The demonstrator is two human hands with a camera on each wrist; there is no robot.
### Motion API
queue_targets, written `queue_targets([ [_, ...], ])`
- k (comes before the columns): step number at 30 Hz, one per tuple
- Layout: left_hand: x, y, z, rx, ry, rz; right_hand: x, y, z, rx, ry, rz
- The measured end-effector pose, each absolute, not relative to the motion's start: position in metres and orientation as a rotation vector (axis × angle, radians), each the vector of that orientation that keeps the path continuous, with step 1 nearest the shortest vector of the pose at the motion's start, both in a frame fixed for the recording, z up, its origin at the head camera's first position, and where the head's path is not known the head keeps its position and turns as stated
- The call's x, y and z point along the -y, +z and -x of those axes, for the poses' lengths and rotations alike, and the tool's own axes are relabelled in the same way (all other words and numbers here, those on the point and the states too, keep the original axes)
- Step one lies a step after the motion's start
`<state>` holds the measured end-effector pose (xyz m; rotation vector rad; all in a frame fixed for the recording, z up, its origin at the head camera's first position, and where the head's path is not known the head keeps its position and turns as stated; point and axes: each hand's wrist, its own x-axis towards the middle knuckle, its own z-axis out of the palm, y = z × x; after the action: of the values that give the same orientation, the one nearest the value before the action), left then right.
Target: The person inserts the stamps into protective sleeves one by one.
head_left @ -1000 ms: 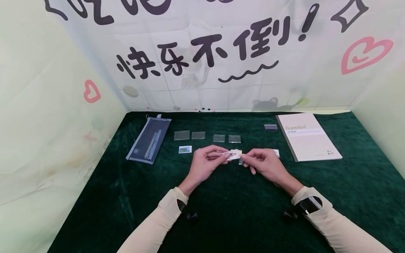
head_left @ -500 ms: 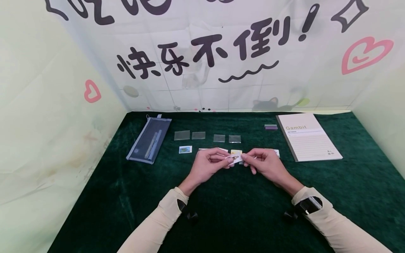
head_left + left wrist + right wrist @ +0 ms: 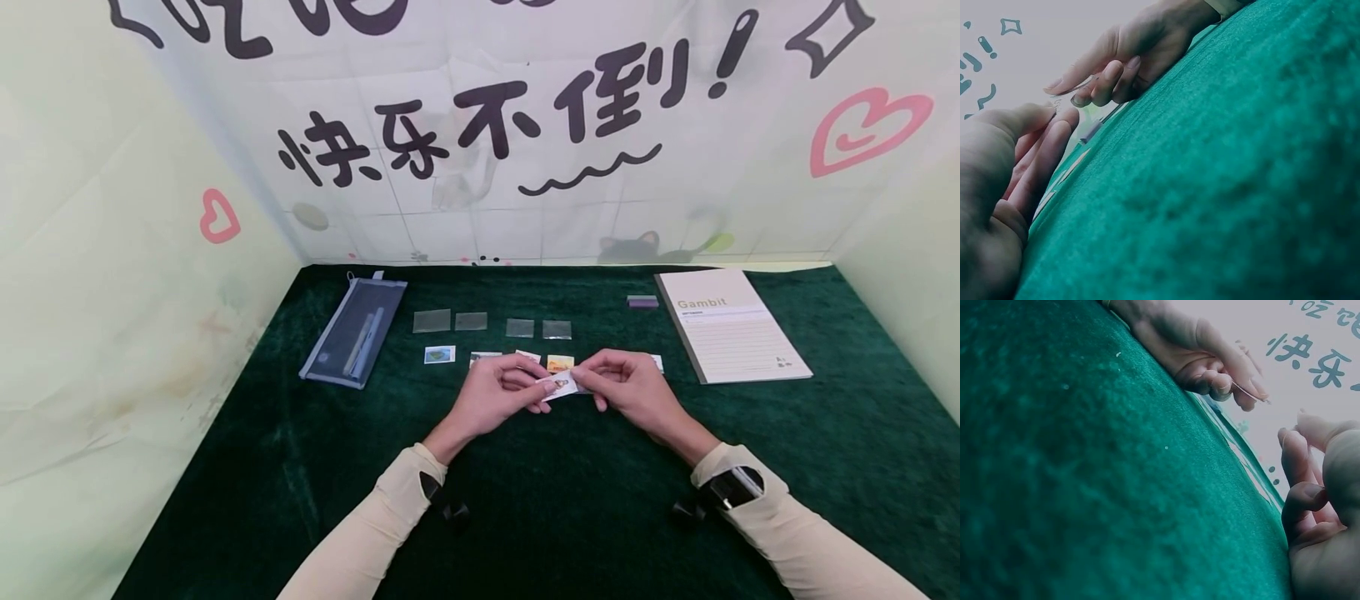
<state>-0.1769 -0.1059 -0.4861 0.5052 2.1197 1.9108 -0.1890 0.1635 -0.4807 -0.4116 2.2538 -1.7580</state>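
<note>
My left hand (image 3: 495, 392) pinches a small white-bordered stamp (image 3: 561, 384) with a printed picture between thumb and fingers. Facing it from the right, my right hand (image 3: 630, 381) pinches what looks like a small clear plastic sleeve (image 3: 1072, 92), mostly hidden by the fingers. Stamp and sleeve meet or overlap between the two hands, just above the cloth; I cannot tell whether the stamp is inside. Behind the hands lie an orange-yellow stamp (image 3: 560, 363), a greyish stamp (image 3: 485, 357) and a reddish one (image 3: 528, 356), partly covered. Farther left is a blue-green stamp (image 3: 439, 355).
Several clear sleeves, one at the left end (image 3: 432, 321), lie in a row farther back. A blue mesh zip pouch (image 3: 352, 333) with pens is at left. A purple block (image 3: 642, 302) and a notebook (image 3: 735, 325) are at right, on green cloth (image 3: 562, 500).
The stamp in my left hand has shifted slightly right and down and tilted, toward the right fingertips. More of the stamps behind now shows. My right hand has hardly moved.
</note>
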Motion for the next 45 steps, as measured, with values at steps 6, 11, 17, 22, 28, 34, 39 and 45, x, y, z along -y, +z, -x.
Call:
queue_targets([
  [6,0.1066,-0.4873,0.1772,-2.166,1.869,-0.545,-0.1634,-0.4811,0.1892,-2.241,-1.732,0.432],
  [11,0.1065,-0.4882,0.1775,-2.204,1.845,-0.588,-0.1626,-0.4821,0.1898,-2.236,-1.717,0.466],
  [17,0.1045,-0.4870,0.1782,-2.189,1.875,-0.572,-0.1630,-0.4812,0.1895,-2.227,-1.755,0.413],
  [22,0.1044,-0.4884,0.1789,-2.196,1.828,-0.591,-0.1641,-0.4806,0.1890,-2.224,-1.756,0.401],
  [28,0.1045,-0.4891,0.1780,-2.227,1.747,-0.682,-0.1631,-0.4818,0.1880,-2.257,-1.694,0.468],
  [34,0.1041,-0.4875,0.1776,-2.268,1.730,-0.642,-0.1629,-0.4825,0.1888,-2.264,-1.678,0.477],
  [39,0.1042,-0.4867,0.1778,-2.305,1.768,-0.571,-0.1649,-0.4809,0.1894,-2.215,-1.703,0.575],
  [45,0.1046,-0.4888,0.1788,-2.293,1.767,-0.630,-0.1647,-0.4812,0.1892,-2.180,-1.724,0.602],
])
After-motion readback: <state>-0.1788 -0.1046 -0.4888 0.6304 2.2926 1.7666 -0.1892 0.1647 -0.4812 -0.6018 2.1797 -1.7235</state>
